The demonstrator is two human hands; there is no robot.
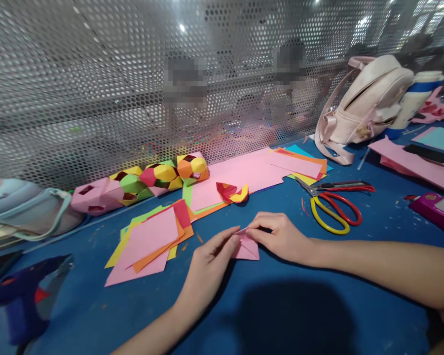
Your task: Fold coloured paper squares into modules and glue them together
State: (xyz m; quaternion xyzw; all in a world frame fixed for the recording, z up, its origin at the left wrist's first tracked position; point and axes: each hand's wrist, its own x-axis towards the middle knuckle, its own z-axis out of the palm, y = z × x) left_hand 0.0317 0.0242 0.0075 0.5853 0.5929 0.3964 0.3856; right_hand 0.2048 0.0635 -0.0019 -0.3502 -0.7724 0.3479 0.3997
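A small piece of folded pink paper (pixel 248 250) lies at the middle of the blue table, pinched from both sides. My left hand (pixel 215 254) grips its left edge between thumb and fingers. At its upper right corner, my right hand (pixel 276 232) pinches the paper with thumb and forefinger. Just behind the hands sits a small folded red and yellow paper piece (pixel 232 192). Left of my left hand is a loose stack of coloured paper squares (pixel 151 236), pink on top. Scissors (pixel 331 211) with one yellow and one red handle lie beyond my right hand.
Folded paper balls (pixel 133 185) line the perforated metal screen (pixel 133 74). Larger paper sheets (pixel 240 172) lie behind. A blue glue gun (pixel 25 301) is at front left, a pouch (pixel 29 207) behind it. A pale pink backpack (pixel 373 98) and purple box (pixel 434 212) are at right.
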